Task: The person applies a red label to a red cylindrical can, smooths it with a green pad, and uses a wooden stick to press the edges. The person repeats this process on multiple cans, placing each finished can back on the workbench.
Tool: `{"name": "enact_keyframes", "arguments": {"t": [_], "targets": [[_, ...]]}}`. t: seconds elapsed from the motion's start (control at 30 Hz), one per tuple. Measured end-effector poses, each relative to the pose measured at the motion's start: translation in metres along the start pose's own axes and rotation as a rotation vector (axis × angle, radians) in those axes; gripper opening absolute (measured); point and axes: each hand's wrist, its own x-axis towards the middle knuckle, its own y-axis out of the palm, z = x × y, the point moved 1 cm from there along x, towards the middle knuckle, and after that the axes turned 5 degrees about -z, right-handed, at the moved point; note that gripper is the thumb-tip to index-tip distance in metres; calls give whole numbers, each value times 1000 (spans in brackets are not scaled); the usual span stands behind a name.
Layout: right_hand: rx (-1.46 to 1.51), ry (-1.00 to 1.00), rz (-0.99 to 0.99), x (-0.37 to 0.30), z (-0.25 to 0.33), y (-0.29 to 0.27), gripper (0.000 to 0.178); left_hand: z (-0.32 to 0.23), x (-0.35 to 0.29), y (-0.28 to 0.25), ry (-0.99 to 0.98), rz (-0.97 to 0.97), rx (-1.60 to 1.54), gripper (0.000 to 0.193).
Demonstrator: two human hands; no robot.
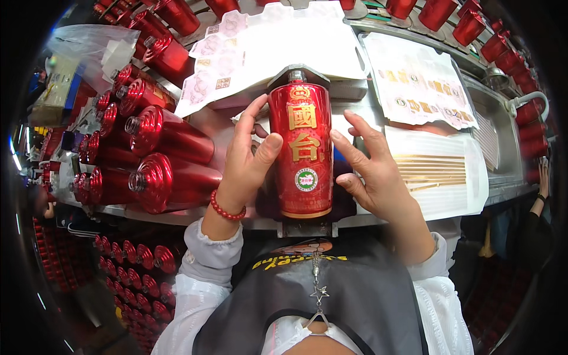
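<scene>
A glossy red bottle (303,195) with gold characters and a round white-and-green emblem lies face up in a dark cradle (325,80), its neck pointing away from me. My left hand (245,151), with a red bead bracelet (226,207) on the wrist, is at the bottle's left side. Its fingers are spread and the thumb is by the bottle's edge; whether it touches I cannot tell. On the other side, my right hand (376,168) has its fingers apart, the index fingertip very close to the bottle. Neither hand grips anything.
Several red bottles (177,139) lie stacked at the left. White decal sheets (290,44) spread behind the cradle; another decal sheet (417,83) and a sheet with gold strips (435,171) lie at the right. Beyond are a metal sink (503,148) and a conveyor (390,23) carrying bottles.
</scene>
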Motion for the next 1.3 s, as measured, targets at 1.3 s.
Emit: {"name": "enact_keyframes", "arguments": {"t": [1.3], "targets": [[45,-69,99,-54,22,10,61,11,-32,-9,60,184,32,93]]}}
